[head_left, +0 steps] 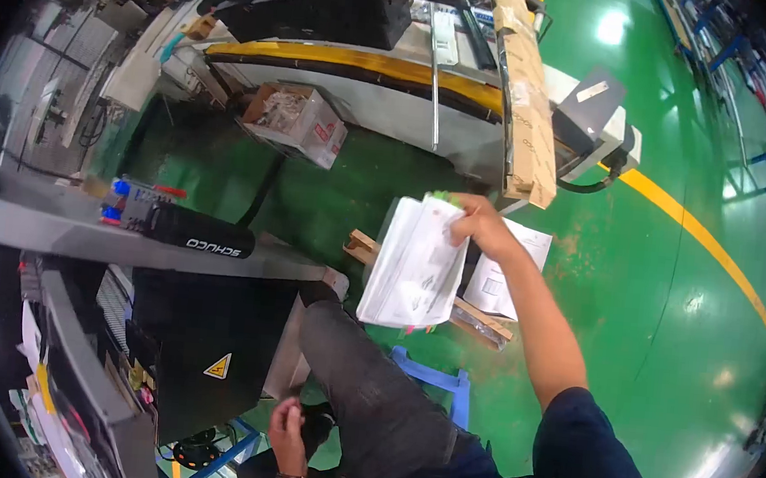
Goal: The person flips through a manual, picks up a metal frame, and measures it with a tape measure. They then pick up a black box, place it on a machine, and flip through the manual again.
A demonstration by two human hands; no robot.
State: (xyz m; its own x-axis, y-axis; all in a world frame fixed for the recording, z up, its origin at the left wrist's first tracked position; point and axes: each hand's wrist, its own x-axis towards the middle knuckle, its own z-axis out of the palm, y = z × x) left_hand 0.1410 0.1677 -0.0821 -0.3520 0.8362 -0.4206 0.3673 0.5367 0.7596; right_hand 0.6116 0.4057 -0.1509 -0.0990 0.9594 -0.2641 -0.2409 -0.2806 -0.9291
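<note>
My right hand (482,229) grips a thick bundle of papers (413,264) by its upper right corner, thumb on top. The bundle hangs tilted over the floor, with small green tabs along its top edge and a few coloured tabs at the bottom. Partly behind it and my right forearm, a separate printed sheet (509,273) lies on a long cardboard-wrapped piece (482,324). My left hand (288,429) is low beside my leg, fingers curled in, with a band round the wrist. Nothing shows in its fingers.
A blue plastic stool (458,388) stands before my legs. To my left is a grey machine frame with a black SCHUCO bottle (199,229) on it and a black panel (202,332) with a warning sign. An open carton (297,124) and a cardboard-wrapped beam (528,106) are ahead.
</note>
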